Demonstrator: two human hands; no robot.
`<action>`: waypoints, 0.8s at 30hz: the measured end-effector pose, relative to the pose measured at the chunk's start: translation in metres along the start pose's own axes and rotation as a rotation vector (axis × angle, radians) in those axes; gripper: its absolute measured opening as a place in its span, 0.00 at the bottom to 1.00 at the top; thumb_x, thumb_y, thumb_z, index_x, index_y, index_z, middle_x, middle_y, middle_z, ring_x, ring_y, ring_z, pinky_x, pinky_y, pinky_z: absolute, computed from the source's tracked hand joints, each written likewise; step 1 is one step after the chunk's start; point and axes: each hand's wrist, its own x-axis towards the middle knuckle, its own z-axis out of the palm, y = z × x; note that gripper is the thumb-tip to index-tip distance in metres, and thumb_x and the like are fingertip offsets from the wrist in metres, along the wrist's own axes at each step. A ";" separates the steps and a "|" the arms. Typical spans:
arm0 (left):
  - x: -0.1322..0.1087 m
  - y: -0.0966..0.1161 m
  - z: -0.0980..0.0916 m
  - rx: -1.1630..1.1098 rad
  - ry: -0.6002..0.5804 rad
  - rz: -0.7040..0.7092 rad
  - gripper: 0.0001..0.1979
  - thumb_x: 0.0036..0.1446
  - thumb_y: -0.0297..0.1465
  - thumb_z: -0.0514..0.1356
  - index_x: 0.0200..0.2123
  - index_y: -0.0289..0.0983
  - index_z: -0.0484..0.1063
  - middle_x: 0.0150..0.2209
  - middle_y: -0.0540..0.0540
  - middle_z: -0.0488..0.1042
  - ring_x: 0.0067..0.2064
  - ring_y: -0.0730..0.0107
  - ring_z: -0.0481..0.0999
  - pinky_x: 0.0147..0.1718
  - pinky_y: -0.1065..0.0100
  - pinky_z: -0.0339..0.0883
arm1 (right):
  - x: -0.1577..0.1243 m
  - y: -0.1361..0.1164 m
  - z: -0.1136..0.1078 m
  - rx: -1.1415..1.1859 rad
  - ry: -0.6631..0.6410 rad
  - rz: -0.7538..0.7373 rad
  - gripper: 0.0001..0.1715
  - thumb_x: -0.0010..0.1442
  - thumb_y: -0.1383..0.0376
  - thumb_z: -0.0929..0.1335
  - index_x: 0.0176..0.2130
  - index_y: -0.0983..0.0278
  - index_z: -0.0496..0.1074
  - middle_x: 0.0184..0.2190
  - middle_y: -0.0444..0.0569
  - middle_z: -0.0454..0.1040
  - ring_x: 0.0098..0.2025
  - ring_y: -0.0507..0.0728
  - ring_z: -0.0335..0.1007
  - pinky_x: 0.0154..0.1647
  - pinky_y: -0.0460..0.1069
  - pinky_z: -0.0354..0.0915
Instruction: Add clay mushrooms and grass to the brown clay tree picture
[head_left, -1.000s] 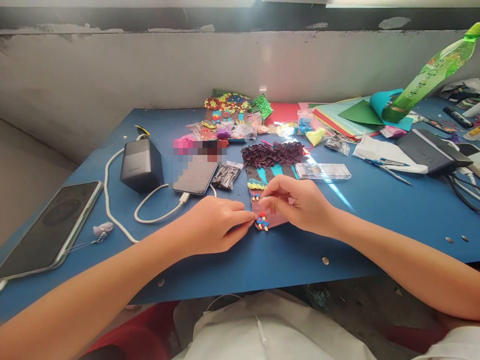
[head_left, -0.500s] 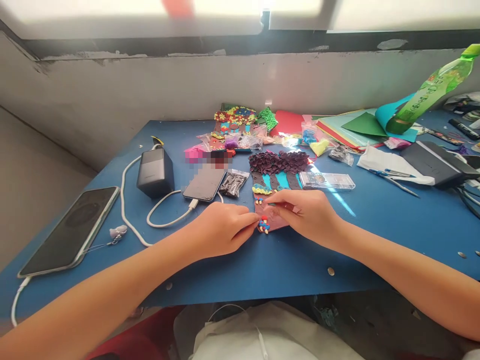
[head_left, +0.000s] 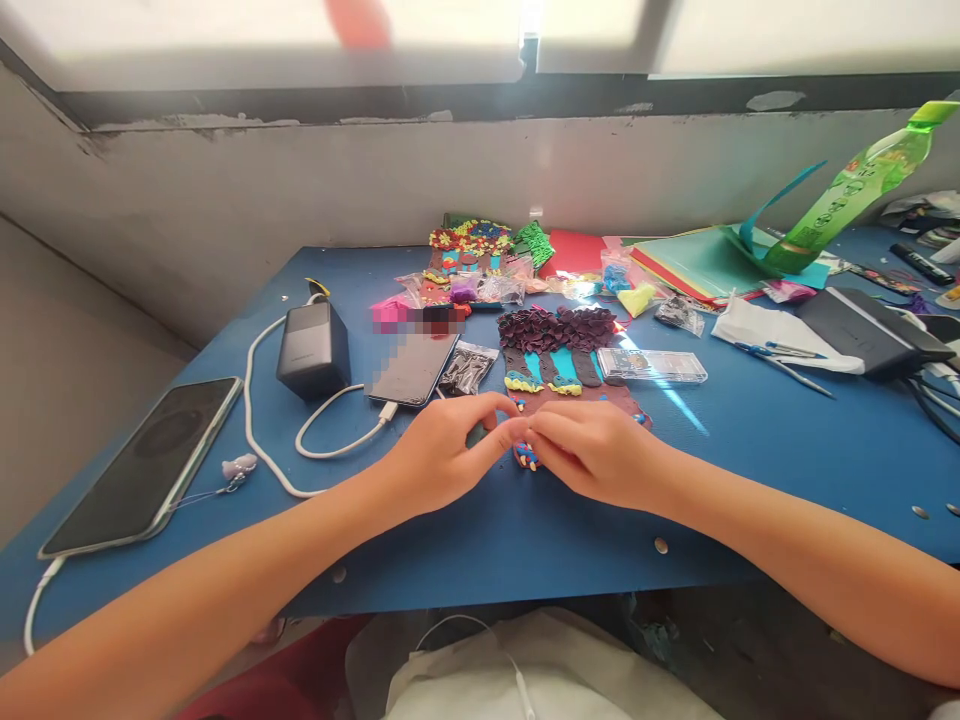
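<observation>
**Both hands pinch together at the near edge of a foam collage**

The left hand (head_left: 442, 458) and the right hand (head_left: 596, 452) meet fingertip to fingertip over the blue tabletop (head_left: 750, 440). Each grip is drawn closed into a fine pinch of thumb against forefinger. Whatever tiny thing sits between the fingers is hidden where the two pinches touch.

Directly under them lies the foam collage (head_left: 559, 345), flat on the tabletop in front of the person. Its dark purple tree crowns are at the far end, with teal and brown strips below, and its near end is covered by the knuckles. A small red and blue piece (head_left: 526, 459) peeks out just beneath the fingertips, at the collage's near edge.

Left of the collage are a sachet of dark bits (head_left: 466, 368) and a phone (head_left: 411, 365) plugged into a white cable (head_left: 250, 400), which runs to a dark power bank (head_left: 313, 350). A second phone (head_left: 142, 465) lies well apart near the left edge.

A clear plastic box (head_left: 651, 365) lies just right of the collage. Farther right are scissors (head_left: 780, 355), stacked coloured sheets (head_left: 697, 262) and a tilted green bottle (head_left: 855, 190).
</observation>
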 end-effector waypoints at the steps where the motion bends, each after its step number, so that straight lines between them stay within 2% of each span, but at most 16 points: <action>1: 0.000 0.001 0.001 -0.035 0.002 0.019 0.15 0.64 0.38 0.52 0.37 0.36 0.75 0.27 0.51 0.78 0.28 0.73 0.75 0.28 0.73 0.65 | -0.001 -0.001 0.001 -0.017 -0.003 -0.038 0.15 0.68 0.69 0.59 0.30 0.65 0.66 0.24 0.46 0.71 0.26 0.50 0.65 0.27 0.45 0.57; 4: -0.003 0.004 0.004 -0.076 0.040 0.127 0.12 0.64 0.32 0.53 0.34 0.36 0.75 0.31 0.50 0.80 0.31 0.74 0.76 0.31 0.75 0.67 | -0.002 -0.003 0.005 -0.084 0.041 -0.063 0.16 0.68 0.69 0.59 0.28 0.64 0.65 0.22 0.44 0.69 0.23 0.50 0.63 0.23 0.46 0.55; 6: -0.004 0.004 0.004 -0.036 0.106 0.179 0.11 0.63 0.28 0.53 0.32 0.36 0.75 0.27 0.50 0.78 0.27 0.76 0.74 0.27 0.76 0.65 | -0.002 -0.005 0.005 -0.118 0.126 -0.028 0.17 0.68 0.67 0.61 0.26 0.64 0.64 0.21 0.44 0.68 0.22 0.50 0.62 0.22 0.46 0.56; 9: -0.006 0.004 0.003 0.029 0.168 0.245 0.12 0.63 0.27 0.54 0.28 0.34 0.73 0.21 0.51 0.73 0.22 0.78 0.69 0.23 0.77 0.61 | -0.001 -0.007 0.005 -0.061 0.269 0.015 0.07 0.65 0.66 0.65 0.33 0.65 0.68 0.29 0.48 0.74 0.28 0.51 0.70 0.27 0.45 0.64; 11: -0.006 0.003 0.000 0.043 0.159 0.272 0.15 0.64 0.29 0.53 0.26 0.34 0.71 0.20 0.51 0.71 0.21 0.79 0.67 0.22 0.77 0.61 | 0.000 -0.008 0.004 0.046 0.300 -0.025 0.04 0.65 0.69 0.65 0.40 0.65 0.70 0.35 0.51 0.77 0.36 0.52 0.74 0.34 0.45 0.69; 14: -0.006 0.005 -0.004 -0.004 0.083 0.265 0.16 0.64 0.30 0.51 0.25 0.36 0.69 0.19 0.52 0.70 0.21 0.79 0.67 0.23 0.77 0.61 | 0.000 -0.008 0.003 0.151 0.291 -0.104 0.08 0.64 0.73 0.64 0.42 0.64 0.70 0.36 0.50 0.77 0.37 0.51 0.74 0.37 0.45 0.70; 17: -0.004 0.009 -0.010 -0.161 -0.011 0.195 0.15 0.63 0.29 0.51 0.25 0.35 0.69 0.21 0.52 0.72 0.23 0.79 0.69 0.25 0.77 0.63 | -0.001 -0.010 0.000 0.164 0.288 -0.124 0.09 0.64 0.75 0.64 0.41 0.64 0.69 0.34 0.49 0.76 0.35 0.50 0.72 0.34 0.44 0.69; 21: 0.000 0.011 -0.017 -0.415 -0.045 -0.037 0.15 0.62 0.32 0.51 0.24 0.35 0.67 0.21 0.51 0.70 0.24 0.77 0.68 0.22 0.76 0.62 | -0.001 -0.012 -0.008 0.221 0.314 0.030 0.07 0.67 0.70 0.59 0.37 0.62 0.63 0.25 0.43 0.68 0.26 0.49 0.65 0.27 0.45 0.65; 24: 0.003 0.009 -0.020 -0.664 -0.071 -0.199 0.13 0.60 0.32 0.49 0.24 0.36 0.65 0.20 0.50 0.67 0.21 0.77 0.65 0.16 0.76 0.57 | 0.000 -0.009 -0.011 0.139 0.260 0.060 0.15 0.70 0.67 0.57 0.30 0.61 0.60 0.19 0.40 0.63 0.20 0.48 0.59 0.21 0.44 0.58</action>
